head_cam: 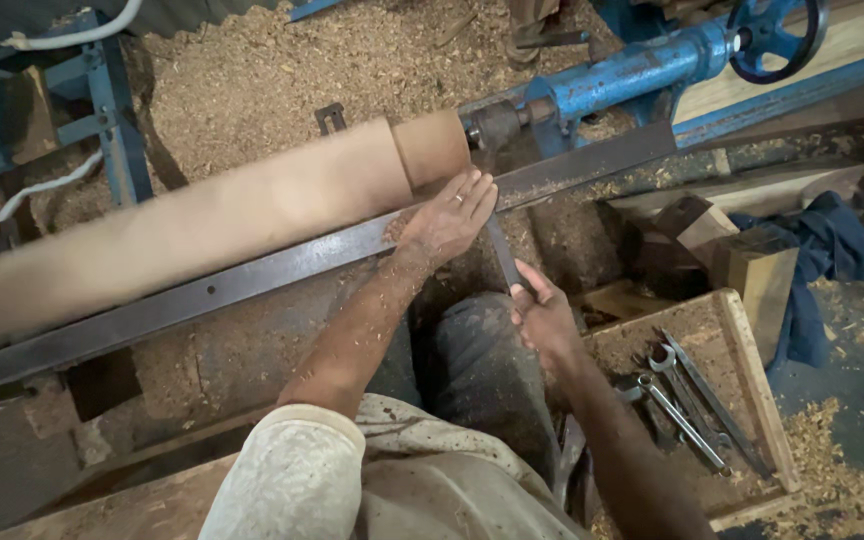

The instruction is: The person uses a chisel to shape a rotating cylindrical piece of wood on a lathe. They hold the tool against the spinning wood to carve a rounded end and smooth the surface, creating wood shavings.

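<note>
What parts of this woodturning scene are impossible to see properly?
Head view:
- Tip of the dark metal chisel: hidden under the left hand.
- Chisel handle: covered by the right hand.
- Long pale wooden cylinder: left end cut off by the frame edge.
- Grey spanners in the wooden tray: sizes too small to tell.

Single view, head-worn camera. Looks steeply down from above the person's own shoulders and lap, facing forward over the lathe (592, 85). Close range: both forearms fill the centre, left hand (449, 215) and right hand (542, 318) within arm's reach. Frame tilted, rail (252, 275) running diagonally. No second view to overlap.
</note>
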